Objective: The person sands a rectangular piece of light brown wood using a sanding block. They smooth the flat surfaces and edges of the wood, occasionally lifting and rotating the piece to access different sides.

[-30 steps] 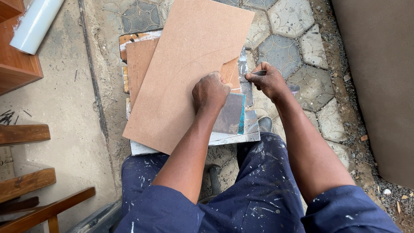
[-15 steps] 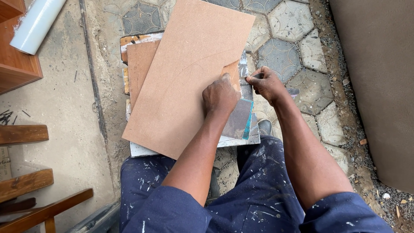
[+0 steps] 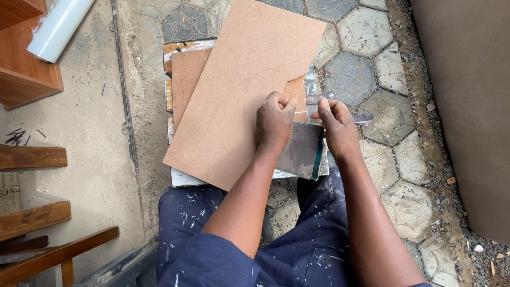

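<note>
A large brown hardboard sheet (image 3: 239, 90) lies tilted on a stack of boards on the ground, a faint curved line drawn across it. My left hand (image 3: 275, 121) rests with curled fingers at the sheet's right edge, gripping it beside a cut notch. My right hand (image 3: 336, 126) is just to the right, closed on a thin grey metal blade (image 3: 357, 116) that points at the notch. A dark glassy panel (image 3: 304, 151) lies under both wrists.
A smaller brown board (image 3: 186, 79) and a white-edged slab (image 3: 183, 178) lie beneath the sheet. At the left are wooden furniture parts (image 3: 32, 218), a cabinet corner (image 3: 21, 74) and a white roll (image 3: 58, 26). A brown wall (image 3: 467, 106) rises at the right.
My left hand has slid up and to the right along the sheet's edge, closing in on my right hand. The right hand has stayed near the notch.
</note>
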